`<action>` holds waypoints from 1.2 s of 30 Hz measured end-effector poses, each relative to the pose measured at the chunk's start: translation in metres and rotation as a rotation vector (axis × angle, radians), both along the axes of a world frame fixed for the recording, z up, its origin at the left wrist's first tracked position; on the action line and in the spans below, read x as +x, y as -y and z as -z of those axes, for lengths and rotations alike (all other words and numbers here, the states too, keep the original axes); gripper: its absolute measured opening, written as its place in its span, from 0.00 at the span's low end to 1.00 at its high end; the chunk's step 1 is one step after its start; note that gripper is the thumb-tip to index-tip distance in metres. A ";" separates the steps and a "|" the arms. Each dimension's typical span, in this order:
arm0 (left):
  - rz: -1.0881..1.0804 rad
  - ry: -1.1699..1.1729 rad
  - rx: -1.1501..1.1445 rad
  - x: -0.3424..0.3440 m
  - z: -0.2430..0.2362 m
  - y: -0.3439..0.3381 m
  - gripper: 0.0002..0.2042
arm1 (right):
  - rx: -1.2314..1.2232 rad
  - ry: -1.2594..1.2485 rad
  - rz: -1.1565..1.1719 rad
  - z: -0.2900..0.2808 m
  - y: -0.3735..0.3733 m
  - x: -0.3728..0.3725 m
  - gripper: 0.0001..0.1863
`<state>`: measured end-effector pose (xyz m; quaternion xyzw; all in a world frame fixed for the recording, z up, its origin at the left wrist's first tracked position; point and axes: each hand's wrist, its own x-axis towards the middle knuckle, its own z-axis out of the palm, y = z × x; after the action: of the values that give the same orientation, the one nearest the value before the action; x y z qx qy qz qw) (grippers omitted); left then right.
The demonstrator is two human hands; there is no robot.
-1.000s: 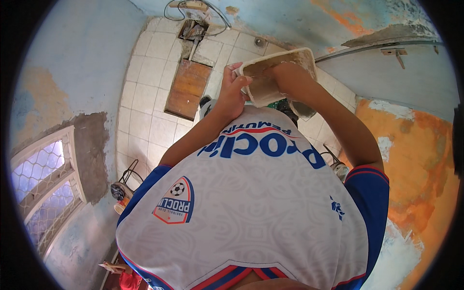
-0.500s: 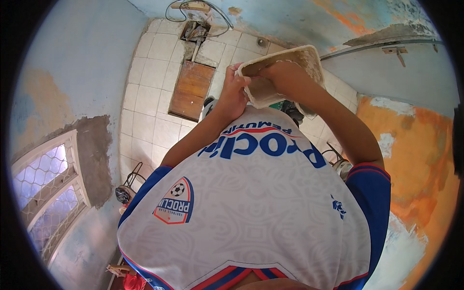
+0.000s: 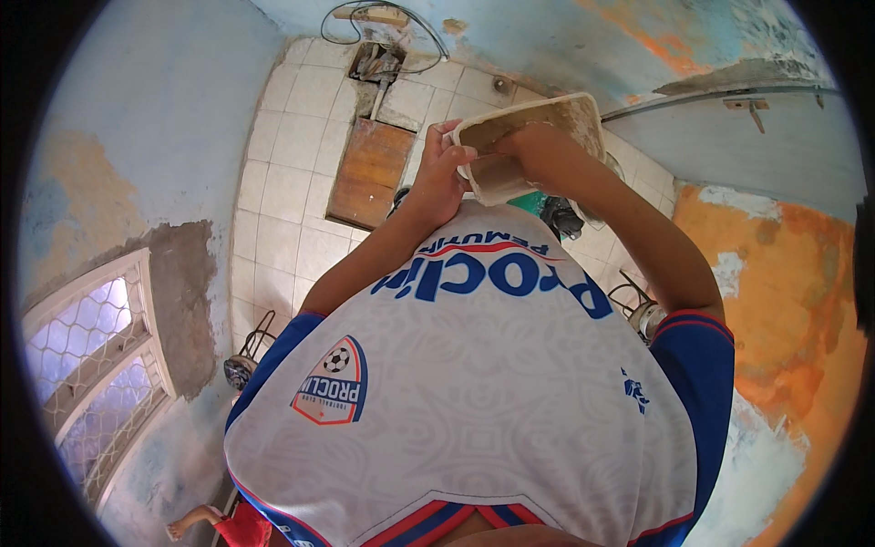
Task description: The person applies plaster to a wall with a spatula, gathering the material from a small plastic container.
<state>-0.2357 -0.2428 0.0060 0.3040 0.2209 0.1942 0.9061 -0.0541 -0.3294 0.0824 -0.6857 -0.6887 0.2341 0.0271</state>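
A cream rectangular tub [image 3: 576,114], its inside smeared with grey-brown residue, is held tilted in front of my chest. My left hand [image 3: 444,171] grips its left end, with the thumb over the rim and the other fingers at the outside. Into the tub reaches my right hand [image 3: 538,153]; its fingers are down inside, and I cannot make out whether they hold anything. Just beneath the tub, a green thing [image 3: 527,202] and a dark, bulky thing [image 3: 562,219] show partly.
Below is a white tiled floor [image 3: 310,91] with a brown wooden panel [image 3: 369,173] and a broken hole [image 3: 375,62] with a pipe. A black cable [image 3: 437,50] loops by the far wall. A meshed window [image 3: 100,356] is at left; a person in red [image 3: 242,527] shows at lower left.
The view has shifted slightly. My right hand has moved a little inside the tub, while my left keeps its grip. The other person's arm at lower left has changed position.
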 end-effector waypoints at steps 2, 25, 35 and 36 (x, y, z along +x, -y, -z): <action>0.007 -0.011 -0.041 -0.007 -0.003 -0.004 0.31 | 0.037 -0.008 -0.025 -0.009 0.002 0.000 0.15; 0.065 0.008 0.044 -0.069 -0.005 -0.086 0.28 | 0.101 0.086 0.268 -0.004 -0.074 -0.090 0.20; 0.100 0.048 -0.026 -0.091 -0.008 -0.113 0.29 | -0.035 0.286 0.204 -0.027 -0.093 -0.115 0.15; 0.110 0.031 -0.021 -0.094 -0.011 -0.114 0.29 | -0.062 0.359 0.245 -0.026 -0.095 -0.121 0.14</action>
<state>-0.3293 -0.1286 0.0172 0.3033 0.1915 0.1464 0.9219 -0.1748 -0.2348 0.1079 -0.7954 -0.5865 0.1241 -0.0890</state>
